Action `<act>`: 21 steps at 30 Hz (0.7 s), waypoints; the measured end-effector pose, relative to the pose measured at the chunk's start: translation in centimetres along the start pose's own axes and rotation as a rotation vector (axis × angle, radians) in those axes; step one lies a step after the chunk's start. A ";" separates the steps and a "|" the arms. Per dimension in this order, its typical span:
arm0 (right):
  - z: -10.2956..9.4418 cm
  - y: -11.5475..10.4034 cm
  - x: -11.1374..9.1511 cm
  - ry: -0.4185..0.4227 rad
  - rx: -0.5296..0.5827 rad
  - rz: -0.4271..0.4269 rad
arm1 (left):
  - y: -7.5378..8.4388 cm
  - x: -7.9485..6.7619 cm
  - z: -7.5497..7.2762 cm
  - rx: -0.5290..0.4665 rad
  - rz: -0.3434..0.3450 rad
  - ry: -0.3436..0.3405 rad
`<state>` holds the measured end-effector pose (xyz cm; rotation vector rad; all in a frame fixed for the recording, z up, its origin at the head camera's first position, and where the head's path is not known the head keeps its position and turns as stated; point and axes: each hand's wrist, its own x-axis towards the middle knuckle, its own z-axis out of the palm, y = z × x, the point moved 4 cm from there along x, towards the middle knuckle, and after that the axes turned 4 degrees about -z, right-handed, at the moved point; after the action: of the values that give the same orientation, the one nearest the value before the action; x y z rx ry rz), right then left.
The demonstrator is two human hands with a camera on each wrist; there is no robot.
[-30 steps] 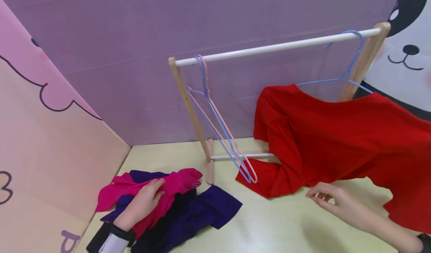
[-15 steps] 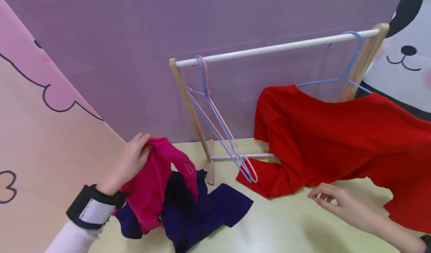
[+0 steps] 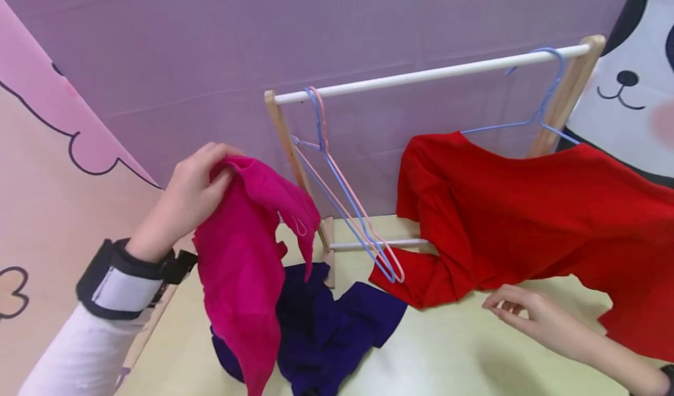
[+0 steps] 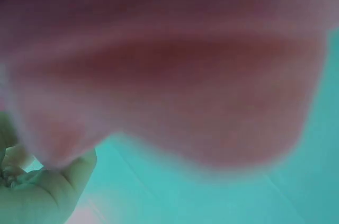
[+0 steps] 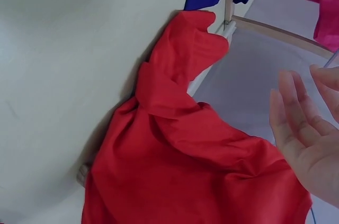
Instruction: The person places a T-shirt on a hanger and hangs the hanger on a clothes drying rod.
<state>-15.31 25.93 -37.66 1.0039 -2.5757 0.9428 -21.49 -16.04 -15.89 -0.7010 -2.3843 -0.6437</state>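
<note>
My left hand [image 3: 197, 188] pinches a bright pink garment [image 3: 244, 267] by its top edge and holds it up off the table, so it hangs in folds. In the left wrist view the cloth fills much of the frame, blurred, with part of the hand [image 4: 47, 192] at the lower left. Below it a dark blue garment [image 3: 342, 326] lies crumpled on the table. My right hand [image 3: 523, 311] hovers over the table with loosely bent fingers and holds nothing. Close by, a red top [image 3: 516, 209] hangs on a blue hanger [image 3: 505, 127]; it also shows in the right wrist view [image 5: 175, 155].
A clothes rack with a white rail [image 3: 432, 78] and wooden posts stands at the back. Two bare hangers, one blue and one pink [image 3: 344, 185], hang at its left end. Printed panels [image 3: 63, 209] rise at left and right, and a purple backdrop [image 3: 184, 62] behind.
My left hand has lifted the pink garment up from the pile, and it now hangs free. The dark blue garment has shifted slightly right. My right hand has barely moved.
</note>
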 end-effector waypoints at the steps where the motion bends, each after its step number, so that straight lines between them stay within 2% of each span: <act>1: -0.1 -0.2 0.1 0.004 -0.005 -0.005 | 0.7 0.2 0.2 -0.013 0.011 -0.015; 5: -0.5 -1.1 0.6 0.020 -0.012 -0.048 | 3.9 0.2 1.8 -0.068 0.072 -0.091; 11: -1.4 -3.5 2.1 0.053 0.003 -0.129 | 7.9 -1.1 6.6 -0.180 0.230 -0.272; 16: -0.9 -6.1 3.2 0.077 0.073 -0.147 | 9.9 -2.7 10.6 -0.213 0.320 -0.399; 19: 0.0 -7.4 3.8 0.069 0.105 -0.145 | 10.5 -3.8 12.5 -0.212 0.327 -0.486; 21: 0.7 -8.2 4.3 0.052 0.089 -0.158 | 10.6 -4.5 13.6 -0.224 0.311 -0.546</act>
<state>-12.98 18.61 -32.47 1.1707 -2.3897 1.0351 -17.04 -1.77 -25.59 -1.4709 -2.6131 -0.6500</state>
